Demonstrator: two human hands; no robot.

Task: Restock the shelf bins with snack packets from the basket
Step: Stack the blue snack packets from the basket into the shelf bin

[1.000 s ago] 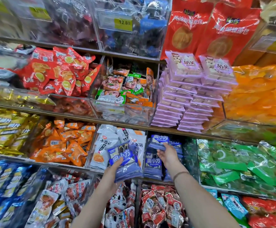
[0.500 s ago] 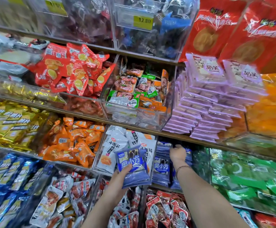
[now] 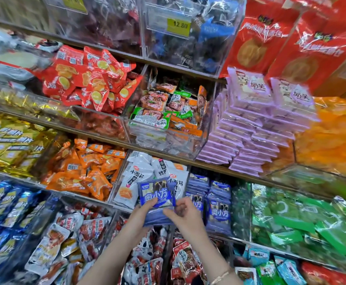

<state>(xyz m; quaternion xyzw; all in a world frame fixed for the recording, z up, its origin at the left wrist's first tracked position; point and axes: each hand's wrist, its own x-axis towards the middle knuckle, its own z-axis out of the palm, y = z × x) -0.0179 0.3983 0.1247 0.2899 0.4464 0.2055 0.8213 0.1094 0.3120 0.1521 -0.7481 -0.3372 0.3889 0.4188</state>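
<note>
While the left hand (image 3: 142,215) and right hand (image 3: 187,220) pinch the blue packets (image 3: 156,193) with curled fingers (image 3: 182,204), white packets (image 3: 136,177) stand behind.

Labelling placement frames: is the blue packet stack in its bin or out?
Out. Left hand grips the blue packet stack in front of the shelf bins; right hand pinches its edge.

Head camera faces the shelf bins (image 3: 168,144) closely.

A yellow 12.80 price label (image 3: 180,25) sits high, a second label (image 3: 74,3) further left.
</note>
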